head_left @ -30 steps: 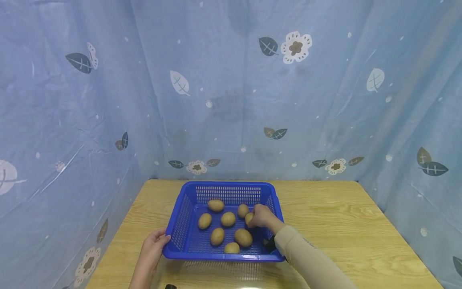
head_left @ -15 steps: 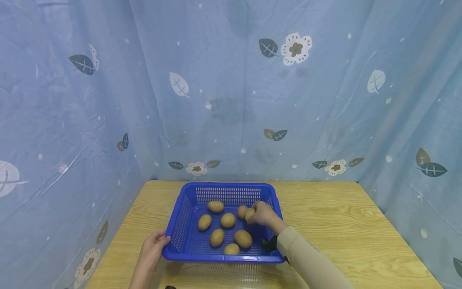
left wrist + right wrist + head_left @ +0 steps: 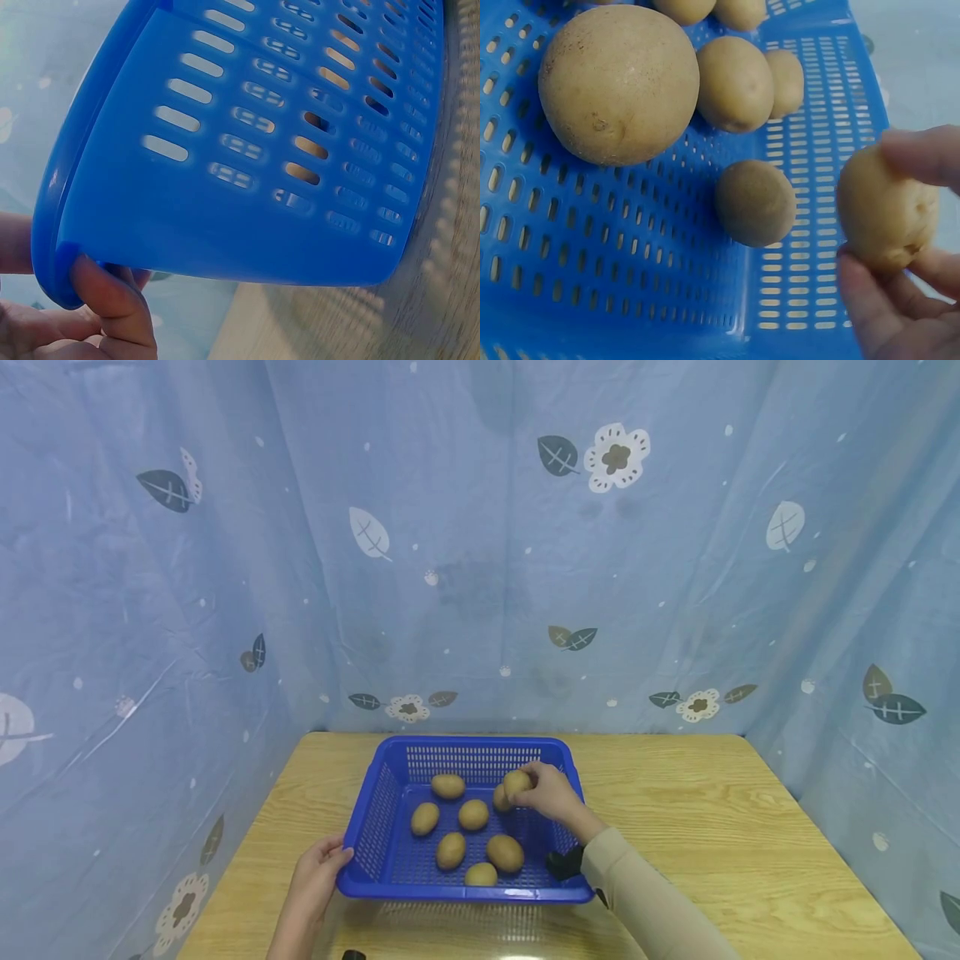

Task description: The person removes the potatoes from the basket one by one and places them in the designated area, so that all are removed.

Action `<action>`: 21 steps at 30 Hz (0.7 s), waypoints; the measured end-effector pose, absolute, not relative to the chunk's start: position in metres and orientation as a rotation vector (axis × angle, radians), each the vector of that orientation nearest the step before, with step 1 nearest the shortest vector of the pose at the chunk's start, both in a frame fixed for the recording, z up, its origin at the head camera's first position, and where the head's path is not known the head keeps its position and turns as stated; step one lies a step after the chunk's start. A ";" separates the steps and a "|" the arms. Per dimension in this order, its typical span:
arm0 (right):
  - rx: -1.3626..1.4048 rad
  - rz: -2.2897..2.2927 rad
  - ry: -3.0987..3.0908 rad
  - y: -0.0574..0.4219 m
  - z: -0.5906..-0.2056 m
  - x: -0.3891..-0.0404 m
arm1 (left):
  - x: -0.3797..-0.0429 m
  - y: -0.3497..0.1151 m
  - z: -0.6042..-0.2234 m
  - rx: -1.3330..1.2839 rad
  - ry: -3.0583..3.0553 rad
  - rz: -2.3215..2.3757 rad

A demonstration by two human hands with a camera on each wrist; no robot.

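A blue slotted plastic basket (image 3: 465,893) holds several potatoes, among them a large one (image 3: 619,86) and a smaller one (image 3: 755,202) by the far wall. My right hand (image 3: 549,793) grips a potato (image 3: 885,210) between thumb and fingers, raised off the basket floor on the right side. In the head view it partly covers the smaller potato behind it. At the basket's near left corner, my left hand (image 3: 315,872) pinches the rim; the left wrist view shows fingers (image 3: 112,300) on both sides of it.
The basket stands on a light wooden table (image 3: 675,827). A blue curtain (image 3: 480,568) with leaf and flower prints surrounds the table at the back and sides. A black strap piece (image 3: 566,864) is at the right wrist, above the basket's near right corner.
The right hand has lifted the potato from the basket floor, moving slightly up and away. The left hand stays on the rim, and the basket has not moved visibly.
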State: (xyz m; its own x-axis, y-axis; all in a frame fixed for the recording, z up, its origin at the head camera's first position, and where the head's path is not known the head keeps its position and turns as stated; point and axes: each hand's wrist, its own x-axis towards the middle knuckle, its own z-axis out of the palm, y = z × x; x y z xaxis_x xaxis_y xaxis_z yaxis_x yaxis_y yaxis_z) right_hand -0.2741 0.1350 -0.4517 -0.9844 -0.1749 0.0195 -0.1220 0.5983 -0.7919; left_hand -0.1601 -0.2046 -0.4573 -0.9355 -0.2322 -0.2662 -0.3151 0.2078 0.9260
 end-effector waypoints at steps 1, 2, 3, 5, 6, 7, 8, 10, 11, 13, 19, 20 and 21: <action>-0.255 -1.382 2.748 0.135 -0.451 -0.274 | -0.160 -0.205 -0.457 -0.539 2.388 1.858; -0.270 -1.398 2.747 0.136 -0.451 -0.274 | -0.160 -0.205 -0.458 -0.536 2.390 1.857; -0.273 -1.418 2.737 0.136 -0.451 -0.274 | -0.161 -0.205 -0.458 -0.534 2.392 1.855; -0.282 -1.444 2.728 0.137 -0.450 -0.275 | -0.161 -0.205 -0.458 -0.535 2.386 1.857; -0.290 -1.455 2.730 0.137 -0.450 -0.275 | -0.161 -0.205 -0.457 -0.539 2.382 1.858; -0.302 -1.464 2.734 0.137 -0.449 -0.275 | -0.161 -0.205 -0.457 -0.544 2.380 1.858; -0.320 -1.477 2.738 0.137 -0.448 -0.275 | -0.161 -0.205 -0.457 -0.547 2.378 1.858; -0.342 -1.518 2.739 0.138 -0.446 -0.275 | -0.161 -0.205 -0.457 -0.549 2.374 1.861; -0.354 -1.541 2.733 0.138 -0.445 -0.275 | -0.161 -0.205 -0.457 -0.552 2.372 1.863; -0.376 -1.601 2.708 0.139 -0.443 -0.275 | -0.161 -0.205 -0.458 -0.551 2.373 1.862; -0.445 -1.749 2.619 0.143 -0.438 -0.274 | -0.160 -0.205 -0.459 -0.535 2.371 1.881; -0.460 -1.768 2.611 0.145 -0.438 -0.274 | -0.160 -0.205 -0.460 -0.533 2.370 1.886; -0.469 -1.793 2.596 0.146 -0.437 -0.274 | -0.160 -0.205 -0.460 -0.530 2.368 1.889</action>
State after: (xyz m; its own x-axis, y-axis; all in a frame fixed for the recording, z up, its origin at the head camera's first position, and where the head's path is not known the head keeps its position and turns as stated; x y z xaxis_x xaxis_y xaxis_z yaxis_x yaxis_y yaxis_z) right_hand -0.2742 0.1457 -0.4373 -0.9556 -0.2121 0.2045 -0.2664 0.3255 -0.9073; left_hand -0.1602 -0.2047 -0.4599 -0.9385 -0.2246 -0.2624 -0.3057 0.1866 0.9337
